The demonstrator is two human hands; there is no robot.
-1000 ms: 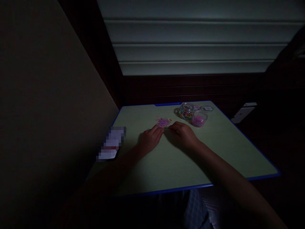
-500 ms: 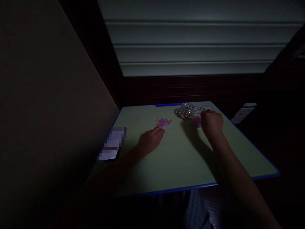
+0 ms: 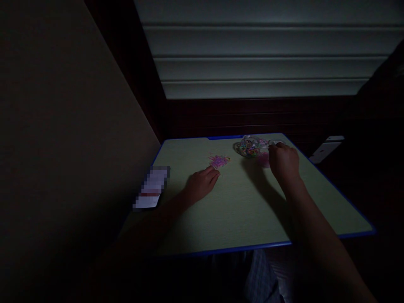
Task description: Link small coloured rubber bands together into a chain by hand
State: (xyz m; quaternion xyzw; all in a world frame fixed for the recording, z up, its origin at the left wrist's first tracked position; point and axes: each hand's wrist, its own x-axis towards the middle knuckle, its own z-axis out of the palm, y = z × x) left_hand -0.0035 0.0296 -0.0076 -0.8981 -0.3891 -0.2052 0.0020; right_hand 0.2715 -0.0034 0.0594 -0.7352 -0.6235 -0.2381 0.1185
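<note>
Head cam, left hand [image 3: 202, 183] w/ fingers [image 3: 212, 171] relaxed, just beside loose pile of pink-purple rubber bands [image 3: 218, 161], pale green blue-edged desk [image 3: 240, 219], right hand [image 3: 284, 162] partly hiding clear round plastic jar of pink bands [image 3: 263, 160], fingers [image 3: 277, 146] curled, grip unclear, pixelated paper packet [image 3: 152, 188] unreadable

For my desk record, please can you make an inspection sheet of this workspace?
Surface: pale green desk with a blue edge.
Things: loose pink and purple rubber bands; clear container of mixed bands; clear tub of pink bands.
Clutter: pixelated card at the desk's left edge.
Hands: left hand beside the loose bands; right hand at the tub, grip unclear.
Cables: nothing seen.
Surroundings: wall at left; window blind ahead; white device at right.
</note>
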